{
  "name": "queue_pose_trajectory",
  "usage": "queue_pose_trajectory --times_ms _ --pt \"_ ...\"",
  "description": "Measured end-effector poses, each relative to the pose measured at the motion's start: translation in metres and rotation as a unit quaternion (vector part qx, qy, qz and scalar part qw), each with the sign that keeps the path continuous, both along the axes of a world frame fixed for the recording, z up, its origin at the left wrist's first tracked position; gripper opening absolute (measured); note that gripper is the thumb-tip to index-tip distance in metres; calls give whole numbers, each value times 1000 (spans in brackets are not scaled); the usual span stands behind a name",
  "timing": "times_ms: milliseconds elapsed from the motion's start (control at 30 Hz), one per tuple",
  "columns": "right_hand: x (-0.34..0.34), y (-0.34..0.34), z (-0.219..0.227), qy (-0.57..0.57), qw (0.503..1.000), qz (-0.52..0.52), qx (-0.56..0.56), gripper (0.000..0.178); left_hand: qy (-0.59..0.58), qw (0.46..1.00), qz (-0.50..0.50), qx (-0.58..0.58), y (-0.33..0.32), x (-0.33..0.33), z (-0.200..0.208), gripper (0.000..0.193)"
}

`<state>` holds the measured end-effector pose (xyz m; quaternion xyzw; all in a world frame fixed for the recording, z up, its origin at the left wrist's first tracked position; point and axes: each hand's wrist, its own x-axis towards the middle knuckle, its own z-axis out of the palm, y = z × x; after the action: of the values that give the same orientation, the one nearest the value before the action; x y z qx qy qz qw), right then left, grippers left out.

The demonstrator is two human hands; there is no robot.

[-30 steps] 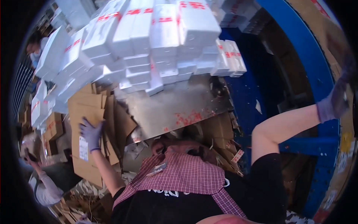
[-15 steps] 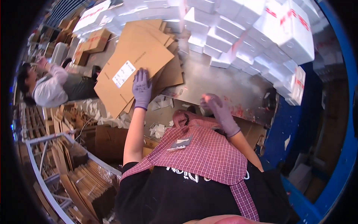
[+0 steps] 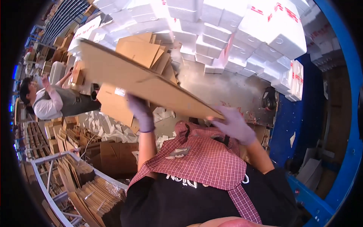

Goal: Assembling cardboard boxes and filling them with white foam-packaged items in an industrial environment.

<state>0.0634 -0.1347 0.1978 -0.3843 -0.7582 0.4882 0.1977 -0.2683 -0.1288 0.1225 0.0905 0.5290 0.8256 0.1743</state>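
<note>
A flattened cardboard box [image 3: 151, 87] is raised and tilted in front of me, running from upper left down to my right hand. My right hand [image 3: 234, 123], in a grey-purple glove, grips its right corner. My left hand [image 3: 140, 112], gloved alike, holds its lower edge, with the fingertips hidden behind the board. Beneath it lies a fanned stack of flattened boxes [image 3: 138, 49], partly covered by the raised one. A white label [image 3: 120, 91] shows on a board of that stack. The raised board is somewhat blurred.
White foam boxes [image 3: 217, 41] are piled along the far side of the metal table [image 3: 227, 81]. A black tape dispenser-like object [image 3: 269, 99] sits at the table's right end. A metal rack of folded cardboard [image 3: 94, 196] stands at lower left. Another person [image 3: 60, 99] works at far left.
A flattened box has come up off the stack into a tilted position. My right hand, earlier apart from the cardboard, now grips its corner. My left hand has moved from the board's face to its edge.
</note>
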Motion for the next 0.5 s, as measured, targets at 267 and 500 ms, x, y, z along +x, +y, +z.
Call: queue_pose_trajectory --times_ms 267,500 --pt "107 -24 -106 -313 932 -123 136 38 141 898 -404 -106 91 78 -91 32" --pt "147 -74 -87 -99 825 -363 -421 41 274 880 -369 -121 88 108 -82 63"
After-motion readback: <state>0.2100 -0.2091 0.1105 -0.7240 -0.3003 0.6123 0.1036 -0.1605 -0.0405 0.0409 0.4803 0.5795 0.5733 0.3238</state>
